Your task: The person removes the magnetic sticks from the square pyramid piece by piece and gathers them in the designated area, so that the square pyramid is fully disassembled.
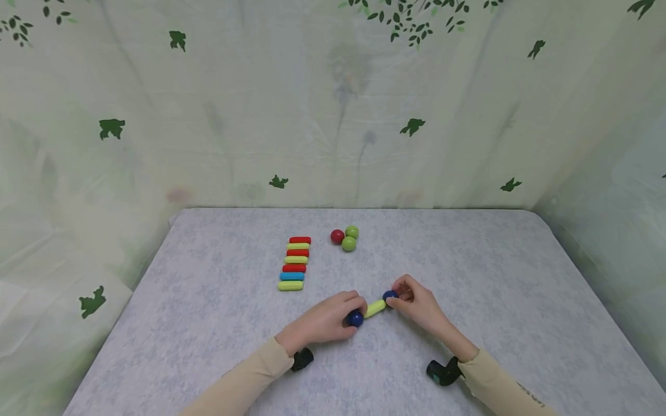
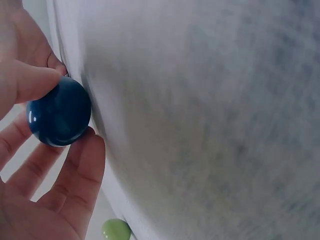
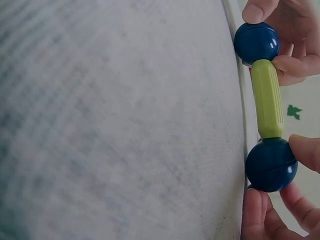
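Observation:
Low over the front middle of the table, a yellow-green ribbed rod [image 3: 268,100] joins two dark blue balls, one at each end. My left hand [image 1: 333,316] grips the left blue ball [image 1: 355,318] between thumb and fingers; the left wrist view shows this ball [image 2: 61,112] close up, covering the rod behind it. At the rod's other end, my right hand [image 1: 418,305] pinches the right blue ball [image 3: 271,165] with thumb and fingertips. The rod's ends meet both balls, and it slants up to the right in the head view.
Left of the hands, several rods lie in a column, among them a red rod [image 1: 294,268], a blue rod [image 1: 292,277] and a yellow-green rod [image 1: 290,285]. Farther back sit a red ball [image 1: 337,236] and two green balls [image 1: 348,244]. A leaf-printed curtain [image 1: 333,115] hangs behind the table [image 1: 224,289].

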`<state>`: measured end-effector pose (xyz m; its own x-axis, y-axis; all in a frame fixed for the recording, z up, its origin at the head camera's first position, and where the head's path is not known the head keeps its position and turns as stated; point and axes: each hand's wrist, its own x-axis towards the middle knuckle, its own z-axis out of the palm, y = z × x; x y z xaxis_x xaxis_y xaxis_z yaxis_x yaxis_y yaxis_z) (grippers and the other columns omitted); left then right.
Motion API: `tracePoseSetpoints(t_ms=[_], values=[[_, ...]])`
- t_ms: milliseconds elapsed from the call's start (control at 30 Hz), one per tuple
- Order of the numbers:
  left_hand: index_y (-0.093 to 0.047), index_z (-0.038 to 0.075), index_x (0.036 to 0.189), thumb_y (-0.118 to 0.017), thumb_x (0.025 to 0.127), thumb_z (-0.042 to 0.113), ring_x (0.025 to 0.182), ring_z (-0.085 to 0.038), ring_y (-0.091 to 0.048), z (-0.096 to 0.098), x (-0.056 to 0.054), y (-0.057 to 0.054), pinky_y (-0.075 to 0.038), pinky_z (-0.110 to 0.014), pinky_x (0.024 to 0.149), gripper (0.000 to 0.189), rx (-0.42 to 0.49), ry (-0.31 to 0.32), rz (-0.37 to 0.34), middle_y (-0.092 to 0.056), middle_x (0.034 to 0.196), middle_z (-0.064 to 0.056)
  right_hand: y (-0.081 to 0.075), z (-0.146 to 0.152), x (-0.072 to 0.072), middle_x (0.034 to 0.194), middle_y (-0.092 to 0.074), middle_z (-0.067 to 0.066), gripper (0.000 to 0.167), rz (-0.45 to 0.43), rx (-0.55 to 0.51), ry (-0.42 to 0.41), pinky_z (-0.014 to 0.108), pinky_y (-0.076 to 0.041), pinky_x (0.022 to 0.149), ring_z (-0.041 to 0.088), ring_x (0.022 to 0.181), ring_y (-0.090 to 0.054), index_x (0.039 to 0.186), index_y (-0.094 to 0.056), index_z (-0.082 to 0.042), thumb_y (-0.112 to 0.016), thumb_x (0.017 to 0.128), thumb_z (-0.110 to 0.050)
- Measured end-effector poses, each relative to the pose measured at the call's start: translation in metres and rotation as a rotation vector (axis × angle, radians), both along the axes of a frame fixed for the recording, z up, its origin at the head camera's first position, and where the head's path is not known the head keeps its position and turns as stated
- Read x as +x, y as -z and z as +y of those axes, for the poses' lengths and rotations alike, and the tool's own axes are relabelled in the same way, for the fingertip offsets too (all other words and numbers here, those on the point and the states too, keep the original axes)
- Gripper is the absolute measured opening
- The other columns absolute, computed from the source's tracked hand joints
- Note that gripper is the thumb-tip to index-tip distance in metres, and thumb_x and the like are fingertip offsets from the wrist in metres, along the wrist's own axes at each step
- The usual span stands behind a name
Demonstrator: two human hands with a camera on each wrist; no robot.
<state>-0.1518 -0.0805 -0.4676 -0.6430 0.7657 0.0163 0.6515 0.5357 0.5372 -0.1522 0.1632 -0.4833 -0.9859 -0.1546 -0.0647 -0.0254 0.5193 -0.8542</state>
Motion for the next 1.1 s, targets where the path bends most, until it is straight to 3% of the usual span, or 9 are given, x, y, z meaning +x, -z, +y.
tracePoseSetpoints(t_ms=[333, 533, 833, 1100], values=[[-0.061, 0.018, 0.11, -0.066, 0.085, 0.009, 0.102, -0.009, -0.048, -0.004, -0.003, 0.001, -0.043, -0.024, 0.091, 0.027, 0.008, 0.017, -0.018, -0.054, 0.113, 0.009, 0.0, 0.0, 0.0, 0.098, -0.059, 0.004, 0.022, 0.001, 0.014, -0.026, 0.033, -0.047, 0.071, 0.017, 0.084, -0.055, 0.104, -0.058, -0.011, -0.071, 0.087, -0.02], [-0.061, 0.015, 0.112, -0.064, 0.088, 0.012, 0.096, -0.008, -0.048, -0.01, -0.008, 0.001, -0.045, -0.023, 0.086, 0.024, 0.047, -0.035, -0.021, -0.052, 0.111, 0.007, -0.001, 0.0, 0.0, 0.097, -0.058, 0.004, 0.021, 0.001, 0.015, -0.027, 0.033, -0.046, 0.072, 0.017, 0.084, -0.055, 0.104, -0.058, -0.011, -0.07, 0.088, -0.019], [-0.059, 0.011, 0.12, -0.067, 0.09, 0.016, 0.091, -0.012, -0.053, -0.012, -0.035, -0.006, -0.049, -0.028, 0.083, 0.031, 0.059, -0.227, 0.033, -0.054, 0.115, 0.0, 0.0, 0.002, 0.0, 0.096, -0.058, 0.004, 0.023, 0.002, -0.001, -0.039, 0.033, -0.046, 0.072, 0.017, 0.083, -0.054, 0.105, -0.058, -0.01, -0.07, 0.088, -0.02], [-0.059, 0.008, 0.12, -0.067, 0.09, 0.009, 0.107, -0.021, -0.055, -0.004, -0.065, -0.007, -0.048, -0.035, 0.091, 0.032, 0.124, -0.439, 0.024, -0.054, 0.119, -0.007, -0.001, 0.003, -0.001, 0.094, -0.058, 0.004, 0.023, 0.001, -0.008, -0.051, 0.032, -0.046, 0.069, 0.018, 0.082, -0.054, 0.105, -0.058, -0.01, -0.07, 0.088, -0.021]])
